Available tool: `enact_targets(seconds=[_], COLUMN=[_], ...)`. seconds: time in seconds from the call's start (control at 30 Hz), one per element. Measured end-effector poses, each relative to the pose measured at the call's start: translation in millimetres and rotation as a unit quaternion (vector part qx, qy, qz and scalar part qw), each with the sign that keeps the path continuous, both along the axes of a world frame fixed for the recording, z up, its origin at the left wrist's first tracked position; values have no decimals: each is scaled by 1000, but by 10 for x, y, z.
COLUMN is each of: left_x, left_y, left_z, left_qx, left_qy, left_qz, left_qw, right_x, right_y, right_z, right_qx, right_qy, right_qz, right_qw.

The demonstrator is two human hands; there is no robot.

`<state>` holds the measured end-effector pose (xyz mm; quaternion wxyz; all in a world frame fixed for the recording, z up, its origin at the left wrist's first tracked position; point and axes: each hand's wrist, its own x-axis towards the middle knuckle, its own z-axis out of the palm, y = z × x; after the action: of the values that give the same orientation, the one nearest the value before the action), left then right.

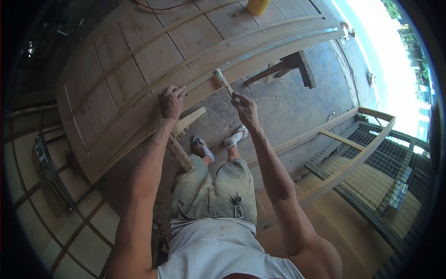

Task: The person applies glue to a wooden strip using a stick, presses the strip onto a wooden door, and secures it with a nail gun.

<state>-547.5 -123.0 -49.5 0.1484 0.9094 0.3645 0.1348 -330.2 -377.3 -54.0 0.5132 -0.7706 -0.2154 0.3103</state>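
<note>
Gripping a slim, white-smeared tool, the right hand holds its tip at or over the near edge of a wooden panel laid out in front; the left hand rests there, fingers curled, its contents hard to tell. This looks like edge work, the next move calling for light, even pressure. Beyond, dull, grooved boards stretch toward a rounded yellow container.

Daylight pours in from far right; outdoor strip is blown out to white. Panel gets softer light, floor reads bluish. Far left sinks near black, detail lost. Fisheye bows straight edges; corners vignette black.
</note>
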Motion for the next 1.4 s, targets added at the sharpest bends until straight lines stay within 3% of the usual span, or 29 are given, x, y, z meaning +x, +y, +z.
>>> enact_targets(seconds=[0.07, 0.17, 0.27, 0.47, 0.7, 0.8, 1.03, 1.1, 1.4], left_x=[-14, -38, -150, -998, -1246, -1235, -1251, -1258, -1211], left_y=[6, 34, 84, 136, 210, 216, 337, 386, 393], left_z=[-10, 28, 81, 147, 40, 60, 76, 74, 160], left_qx=[-5, -24, -40, -18, -40, -46, -54, -62, -44], left_qy=[1, -12, -37, -12, -22, -4, 11, 6, -7], left_qz=[-3, -14, -19, 14, 30, 33, -16, -35, -57], left_qw=[1000, 1000, 998, 1000, 998, 998, 998, 997, 997], right_x=[11, 2, 31, -189, -508, -399, -50, -45, -524], right_y=[-39, 48, 67, 223, 48, 118, 413, 556, 376], right_z=[183, 555, 398, 389, 252, 462, 243, 145, 101], right_qx=[-19, -93, -124, -202, -114, -96, -66, -59, -86], right_qy=[48, 22, -173, -296, -210, -174, -169, -218, -220], right_qz=[20, -38, 7, -32, 29, -41, -84, -96, -48], right_qw=[998, 995, 977, 933, 971, 979, 980, 969, 971])
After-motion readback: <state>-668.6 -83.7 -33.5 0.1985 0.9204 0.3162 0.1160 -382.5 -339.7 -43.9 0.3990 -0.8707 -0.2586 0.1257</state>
